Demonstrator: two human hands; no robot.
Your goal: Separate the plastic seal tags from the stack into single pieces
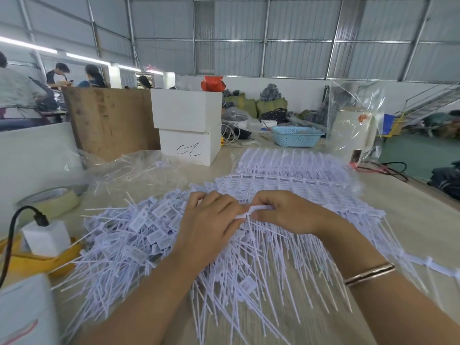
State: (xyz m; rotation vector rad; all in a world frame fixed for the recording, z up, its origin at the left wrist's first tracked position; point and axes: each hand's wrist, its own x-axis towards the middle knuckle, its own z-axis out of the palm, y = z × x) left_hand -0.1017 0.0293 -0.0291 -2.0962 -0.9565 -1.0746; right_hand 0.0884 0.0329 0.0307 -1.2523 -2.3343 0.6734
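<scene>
My left hand and right hand pinch one white tag strip together above the loose tags. The stack lies just behind. Bare table shows right. A blue basket stands beyond; its contents are hidden.

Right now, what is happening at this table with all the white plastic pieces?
A person is breaking seal tags apart by hand. Both the left hand and the right hand pinch one white strip between them. Loose single tags are piled on the left; joined sheets lie behind the hands.
</scene>
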